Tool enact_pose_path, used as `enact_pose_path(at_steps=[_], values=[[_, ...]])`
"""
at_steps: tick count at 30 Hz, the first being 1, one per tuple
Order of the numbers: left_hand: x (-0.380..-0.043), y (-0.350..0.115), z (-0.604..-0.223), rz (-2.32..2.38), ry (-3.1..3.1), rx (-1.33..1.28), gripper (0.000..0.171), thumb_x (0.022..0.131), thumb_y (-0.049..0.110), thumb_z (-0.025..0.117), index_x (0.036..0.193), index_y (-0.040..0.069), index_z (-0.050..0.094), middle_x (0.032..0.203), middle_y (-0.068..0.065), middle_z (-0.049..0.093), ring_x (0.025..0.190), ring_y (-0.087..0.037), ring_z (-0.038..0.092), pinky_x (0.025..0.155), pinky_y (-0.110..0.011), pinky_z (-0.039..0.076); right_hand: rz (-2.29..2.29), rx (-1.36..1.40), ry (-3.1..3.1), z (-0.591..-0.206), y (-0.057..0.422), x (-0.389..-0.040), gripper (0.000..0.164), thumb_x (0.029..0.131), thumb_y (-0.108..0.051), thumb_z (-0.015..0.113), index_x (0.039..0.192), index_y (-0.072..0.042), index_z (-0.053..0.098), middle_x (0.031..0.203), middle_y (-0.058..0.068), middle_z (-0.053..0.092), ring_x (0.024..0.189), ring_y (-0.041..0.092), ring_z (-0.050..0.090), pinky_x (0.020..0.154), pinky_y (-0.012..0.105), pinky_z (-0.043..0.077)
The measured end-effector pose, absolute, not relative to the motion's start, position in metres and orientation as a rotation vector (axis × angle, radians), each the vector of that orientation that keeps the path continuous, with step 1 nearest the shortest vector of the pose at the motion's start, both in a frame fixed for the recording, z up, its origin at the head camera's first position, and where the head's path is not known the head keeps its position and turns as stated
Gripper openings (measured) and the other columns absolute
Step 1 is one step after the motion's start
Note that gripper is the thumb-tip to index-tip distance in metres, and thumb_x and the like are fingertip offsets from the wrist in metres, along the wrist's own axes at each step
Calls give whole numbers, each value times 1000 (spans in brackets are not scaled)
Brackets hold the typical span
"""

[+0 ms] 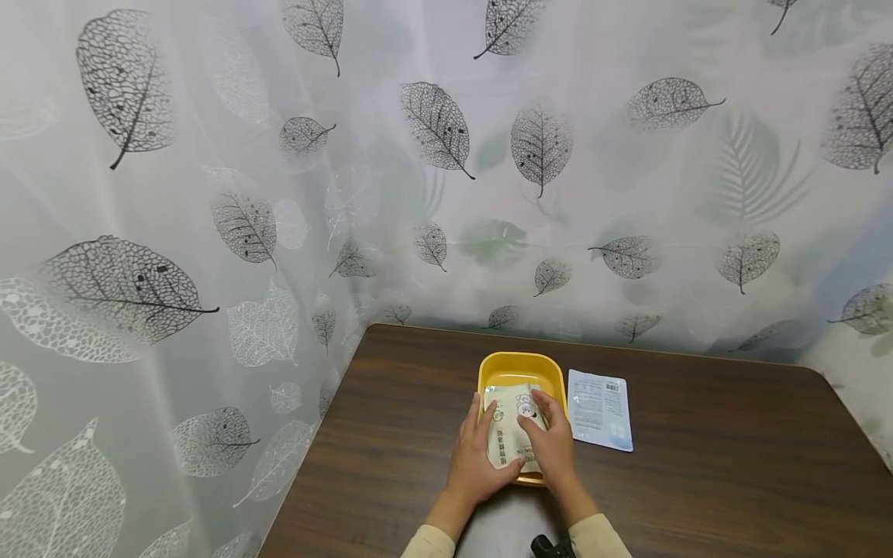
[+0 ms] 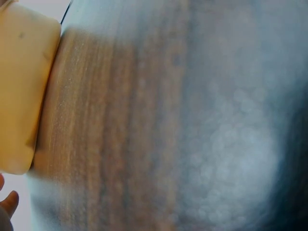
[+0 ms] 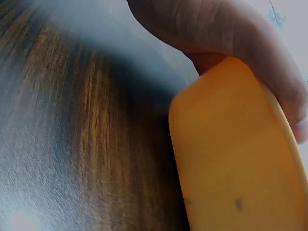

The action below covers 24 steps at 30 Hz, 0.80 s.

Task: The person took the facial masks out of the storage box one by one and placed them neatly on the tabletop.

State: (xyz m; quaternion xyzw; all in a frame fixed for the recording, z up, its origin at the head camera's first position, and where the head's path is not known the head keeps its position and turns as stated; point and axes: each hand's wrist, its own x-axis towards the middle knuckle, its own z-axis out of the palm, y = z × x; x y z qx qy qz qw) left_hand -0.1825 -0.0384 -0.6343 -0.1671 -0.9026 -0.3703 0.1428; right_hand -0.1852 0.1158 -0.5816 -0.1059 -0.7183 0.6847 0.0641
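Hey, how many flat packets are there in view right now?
2. A cream packet lies in or just over the yellow tray; a pale blue-and-white packet lies on the brown table, right of the tray. Another could be hidden under the cream packet.

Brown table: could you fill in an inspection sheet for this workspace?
Surface: brown wood-grain table, shiny in patches.
Job's things: cream packet, printed, in or just over the yellow tray.
Clutter: pale blue-white packet, flat on the table, right of the tray; black object by the right cuff, too cropped to identify.
Grippers: a person's bare left hand and right hand, both touching the cream packet.
Cables: nothing seen.
Surroundings: leaf-patterned curtain, ahead and left.
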Motion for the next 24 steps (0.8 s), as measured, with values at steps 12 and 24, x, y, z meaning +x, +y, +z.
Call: enact_pose_path(at_steps=[12,24], values=[[-181,-39,-633,-1073,-2610,-488,100,71,56,80,156,20,42,168,-14,28,140,-38,48,99,-57,51,2325,-141,-2043,-577,137,-184,59,92,7,64,148,5,44,159,24,42,148,25,42,104,12,43],[-181,-39,-630,-1090,-2599,-498,99,72,56,79,155,16,44,167,-17,29,138,-39,49,97,-58,52,2410,-74,-2209,-577,132,-184,61,96,2,61,154,-7,42,161,20,41,140,41,48,89,20,54]])
